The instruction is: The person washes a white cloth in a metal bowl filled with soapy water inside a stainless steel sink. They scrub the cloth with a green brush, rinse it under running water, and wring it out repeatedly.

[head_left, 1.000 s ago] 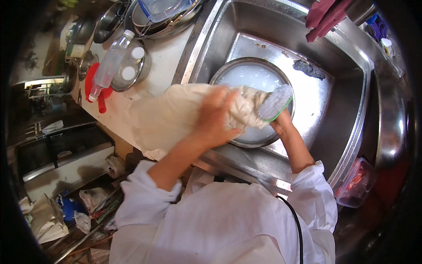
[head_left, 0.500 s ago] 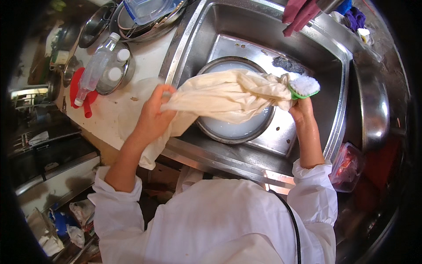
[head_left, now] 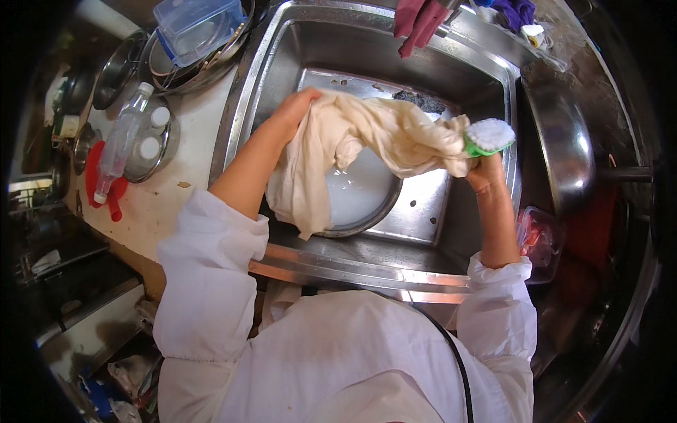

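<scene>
A cream-coloured cloth (head_left: 388, 127) stretches between my hands, bunched and wrinkled, above a round metal basin (head_left: 384, 213) of cloudy water in the steel sink (head_left: 243, 134). My left hand (head_left: 296, 111) is closed on the cloth's left part, and a loose fold hangs down from it over the basin's rim. On the other side, my right hand (head_left: 486, 173) grips the bunched end together with a scrub brush (head_left: 491, 135), which has white bristles facing up and a green body. The cloth and brush hide most of the right fingers.
A dark scouring pad (head_left: 423, 101) lies at the sink's back. Dark red cloths (head_left: 416, 21) hang by the faucet. On the left counter stand a clear bottle (head_left: 123, 141), a metal bowl (head_left: 156, 158) and stacked pans with a blue plastic container (head_left: 201, 28). A clear tub (head_left: 539, 243) sits right of the sink.
My left hand has moved from over the counter's edge to above the sink, bringing the cloth's trailing end over the basin. My right hand keeps the cloth and brush. The view has shifted.
</scene>
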`<move>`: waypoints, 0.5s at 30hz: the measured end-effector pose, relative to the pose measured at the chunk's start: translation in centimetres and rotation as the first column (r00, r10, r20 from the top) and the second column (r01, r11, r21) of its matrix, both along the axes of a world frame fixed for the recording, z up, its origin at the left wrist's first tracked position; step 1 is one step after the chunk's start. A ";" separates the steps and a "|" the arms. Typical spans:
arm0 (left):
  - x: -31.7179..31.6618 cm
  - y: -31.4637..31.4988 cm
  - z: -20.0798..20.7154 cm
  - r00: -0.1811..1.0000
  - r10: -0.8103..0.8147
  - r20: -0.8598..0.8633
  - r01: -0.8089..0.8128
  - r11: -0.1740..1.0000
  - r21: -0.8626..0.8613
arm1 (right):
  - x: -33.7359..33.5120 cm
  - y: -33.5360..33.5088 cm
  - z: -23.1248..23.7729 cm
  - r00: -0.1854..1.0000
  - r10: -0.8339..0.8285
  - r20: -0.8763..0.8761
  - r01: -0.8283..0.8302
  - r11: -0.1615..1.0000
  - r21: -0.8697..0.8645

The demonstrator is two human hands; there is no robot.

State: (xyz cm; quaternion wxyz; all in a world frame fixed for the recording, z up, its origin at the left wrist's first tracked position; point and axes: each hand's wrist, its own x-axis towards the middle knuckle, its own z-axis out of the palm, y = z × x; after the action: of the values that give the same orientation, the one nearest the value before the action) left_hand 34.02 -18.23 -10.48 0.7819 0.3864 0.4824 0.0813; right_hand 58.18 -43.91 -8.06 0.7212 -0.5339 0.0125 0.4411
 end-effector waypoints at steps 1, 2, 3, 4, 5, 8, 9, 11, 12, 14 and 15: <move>-0.7 -0.3 -1.6 0.984 -0.137 -0.116 0.168 0.928 0.333 | -0.5 0.2 -0.7 0.999 0.025 0.031 -0.025 1.000 -0.017; -1.6 -0.2 -2.8 0.858 -0.347 -0.378 0.510 0.654 0.558 | -1.3 0.6 -1.7 0.998 0.034 0.060 -0.032 0.999 -0.024; -1.8 -0.9 -4.2 0.772 -0.251 -0.584 0.620 0.496 0.608 | -2.2 1.0 -3.0 0.989 0.092 0.116 -0.089 0.996 -0.032; -2.3 -2.8 -5.5 0.623 -0.078 -0.778 0.748 0.352 0.563 | -3.5 1.7 -4.5 0.972 0.102 0.210 -0.089 0.994 -0.070; -2.7 -4.5 -6.6 0.507 -0.160 -0.847 0.837 0.324 0.440 | -4.7 2.2 -6.2 0.814 0.336 0.474 -0.171 0.918 -0.358; -4.5 -9.4 -8.8 0.341 -0.330 -0.880 0.933 0.231 0.274 | -9.2 4.6 -12.1 0.491 0.685 0.538 -0.234 0.698 -0.677; -4.9 -10.3 -9.5 0.310 -0.310 -0.899 0.945 0.201 0.257 | -10.5 4.7 -13.8 0.367 0.725 0.583 -0.267 0.682 -0.680; -5.3 -11.3 -11.0 0.247 -0.270 -0.931 0.966 0.146 0.214 | -12.7 5.3 -16.8 0.291 0.751 0.593 -0.253 0.658 -0.709; -5.1 -11.0 -12.0 0.217 -0.261 -0.941 0.974 0.117 0.192 | -13.3 5.5 -17.9 0.256 0.737 0.626 -0.246 0.676 -0.695; -5.0 -10.7 -13.9 0.135 -0.265 -0.955 0.990 0.067 0.122 | -14.0 5.8 -19.7 0.191 0.780 0.596 -0.240 0.626 -0.742; -4.6 -10.2 -14.9 0.123 -0.257 -0.959 0.992 0.053 0.114 | -13.9 5.9 -20.5 0.197 0.864 0.463 -0.281 0.502 -0.818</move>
State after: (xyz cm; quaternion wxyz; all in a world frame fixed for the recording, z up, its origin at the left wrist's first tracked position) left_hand 29.46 -28.47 -25.42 0.1400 0.8679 0.3708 -0.2995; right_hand 44.23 -38.04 -28.52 0.1859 -0.8172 -0.4278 0.3385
